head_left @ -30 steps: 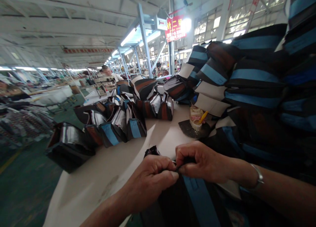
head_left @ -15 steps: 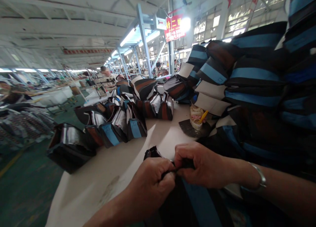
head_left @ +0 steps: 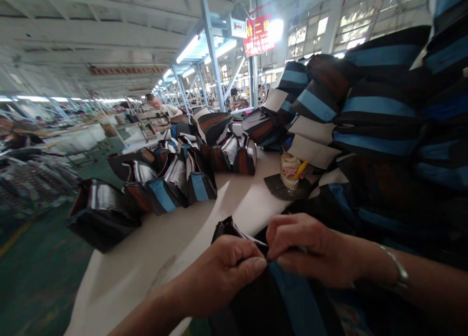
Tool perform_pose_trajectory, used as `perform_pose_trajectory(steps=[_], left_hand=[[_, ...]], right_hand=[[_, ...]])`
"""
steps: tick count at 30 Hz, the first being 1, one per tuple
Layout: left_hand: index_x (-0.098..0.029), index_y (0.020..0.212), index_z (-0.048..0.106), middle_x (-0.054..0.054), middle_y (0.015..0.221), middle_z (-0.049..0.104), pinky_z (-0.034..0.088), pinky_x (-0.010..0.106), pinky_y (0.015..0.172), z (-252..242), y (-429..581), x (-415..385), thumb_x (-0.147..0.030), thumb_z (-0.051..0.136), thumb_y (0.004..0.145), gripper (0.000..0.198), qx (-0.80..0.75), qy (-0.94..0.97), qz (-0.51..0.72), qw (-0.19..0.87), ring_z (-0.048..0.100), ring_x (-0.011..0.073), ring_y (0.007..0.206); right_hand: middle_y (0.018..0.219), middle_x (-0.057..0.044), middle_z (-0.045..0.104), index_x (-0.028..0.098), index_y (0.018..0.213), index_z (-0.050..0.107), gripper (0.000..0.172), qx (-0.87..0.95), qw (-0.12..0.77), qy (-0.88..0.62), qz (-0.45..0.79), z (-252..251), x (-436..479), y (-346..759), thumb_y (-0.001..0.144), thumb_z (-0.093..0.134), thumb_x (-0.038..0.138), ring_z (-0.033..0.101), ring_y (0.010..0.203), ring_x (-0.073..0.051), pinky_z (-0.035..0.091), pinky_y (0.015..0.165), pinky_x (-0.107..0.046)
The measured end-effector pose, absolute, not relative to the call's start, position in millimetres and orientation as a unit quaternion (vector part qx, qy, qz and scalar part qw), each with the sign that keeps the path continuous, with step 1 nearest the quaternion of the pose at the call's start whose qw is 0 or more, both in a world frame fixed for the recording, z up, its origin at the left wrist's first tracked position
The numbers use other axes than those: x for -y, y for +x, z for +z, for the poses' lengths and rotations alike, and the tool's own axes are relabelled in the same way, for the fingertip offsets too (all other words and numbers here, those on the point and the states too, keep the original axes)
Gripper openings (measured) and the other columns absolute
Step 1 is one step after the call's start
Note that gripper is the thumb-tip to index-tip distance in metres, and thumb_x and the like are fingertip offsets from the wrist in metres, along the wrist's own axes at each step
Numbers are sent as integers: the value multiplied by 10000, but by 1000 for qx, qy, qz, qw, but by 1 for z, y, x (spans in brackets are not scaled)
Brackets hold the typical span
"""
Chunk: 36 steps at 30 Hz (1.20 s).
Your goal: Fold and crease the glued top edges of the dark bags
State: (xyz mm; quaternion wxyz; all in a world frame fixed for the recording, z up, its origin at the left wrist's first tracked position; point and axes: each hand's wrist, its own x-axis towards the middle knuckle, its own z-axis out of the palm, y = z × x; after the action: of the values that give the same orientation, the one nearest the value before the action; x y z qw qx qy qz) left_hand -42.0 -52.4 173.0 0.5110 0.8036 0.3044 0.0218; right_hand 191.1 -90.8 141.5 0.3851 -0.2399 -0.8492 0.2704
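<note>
Bag (head_left: 297, 297) gripped at bench's (head_left: 175, 243) near edge

Left hand (head_left: 228, 266) and right hand (head_left: 310, 246), close together, pinch the dark, blue-striped bag at its upper rim. Open bags (head_left: 199, 187) stand toward the bench's far edge; near its right edge, a small pot (head_left: 290, 182) holds a yellow-handled tool (head_left: 301, 169).

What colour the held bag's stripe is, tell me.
The stripe is blue; it shows in the head view.

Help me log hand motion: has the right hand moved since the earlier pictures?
Yes. Judged against the small white tub, the right hand has shifted rightward and slightly lower in the view.
</note>
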Motion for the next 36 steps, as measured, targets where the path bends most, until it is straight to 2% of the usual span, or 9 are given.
perform_pose_trajectory(steps=[3, 5, 11, 15, 18, 22, 26, 32, 36], left_hand=[[-157, 757, 533, -39, 708, 424, 309, 221, 590, 180, -42, 58, -358, 469, 981, 308, -294, 838, 35, 458, 380, 101, 661], [-162, 725, 504, -46, 677, 422, 303, 213, 572, 183, -41, 61, -295, 483, 957, 269, -287, 850, 40, 439, 379, 92, 631], [-155, 717, 544, -57, 667, 469, 321, 191, 577, 189, -34, 63, -136, 526, 880, 166, -263, 881, 74, 386, 429, 71, 614], [-153, 825, 622, -34, 739, 542, 367, 207, 657, 192, -37, 55, -87, 510, 863, 136, -215, 893, 85, 387, 499, 97, 695], [-150, 824, 635, -6, 787, 561, 382, 227, 696, 194, -49, 45, -190, 518, 934, 166, -202, 886, 126, 398, 520, 118, 740], [-151, 770, 618, -3, 769, 519, 368, 247, 695, 186, -75, 36, -313, 559, 950, 248, -224, 842, 183, 457, 491, 128, 729], [-149, 719, 567, -10, 719, 455, 325, 267, 645, 171, -105, 32, -365, 580, 923, 297, -259, 790, 205, 517, 429, 131, 683], [-146, 774, 582, 30, 825, 545, 366, 287, 730, 185, -133, 30, -333, 590, 880, 216, -297, 768, 216, 525, 494, 172, 795], [-143, 1042, 655, 44, 916, 609, 402, 285, 749, 205, -124, 45, -407, 597, 875, 318, -310, 758, 142, 556, 525, 183, 833]], right_hand=[[790, -26, 558, 107, 881, 651, 354, 757, 363, -309, 447, 150, 82, 196, 1015, 451, 368, 507, 721, -101, 417, 677, -225], [784, -14, 550, 99, 876, 679, 321, 768, 308, -303, 473, 158, 75, 198, 964, 562, 384, 504, 718, -96, 407, 671, -222], [787, 13, 555, 126, 796, 692, 56, 829, 216, -294, 425, 177, 79, 188, 776, 685, 178, 505, 668, -74, 379, 593, -193], [708, 25, 484, 139, 647, 557, 88, 847, 274, -382, 248, 187, 95, 172, 652, 622, 80, 406, 608, -77, 291, 547, -231], [773, 4, 533, 140, 755, 624, 40, 845, 308, -320, 298, 188, 83, 174, 743, 658, 158, 486, 699, -104, 373, 646, -248], [1058, -49, 620, 144, 1072, 654, 435, 792, 290, -196, 500, 157, 41, 179, 761, 775, 425, 567, 989, -169, 427, 892, -297], [840, 25, 573, 140, 941, 606, 557, 722, 273, -208, 601, 121, 20, 158, 635, 850, 536, 503, 759, -110, 398, 669, -227], [732, 51, 539, 171, 764, 526, 701, 789, 288, -332, 429, 152, 42, 124, 383, 926, 603, 411, 653, -95, 286, 542, -222], [783, 52, 563, 185, 808, 523, 687, 830, 295, -297, 369, 159, 60, 109, 406, 933, 562, 442, 678, -99, 294, 580, -221]])
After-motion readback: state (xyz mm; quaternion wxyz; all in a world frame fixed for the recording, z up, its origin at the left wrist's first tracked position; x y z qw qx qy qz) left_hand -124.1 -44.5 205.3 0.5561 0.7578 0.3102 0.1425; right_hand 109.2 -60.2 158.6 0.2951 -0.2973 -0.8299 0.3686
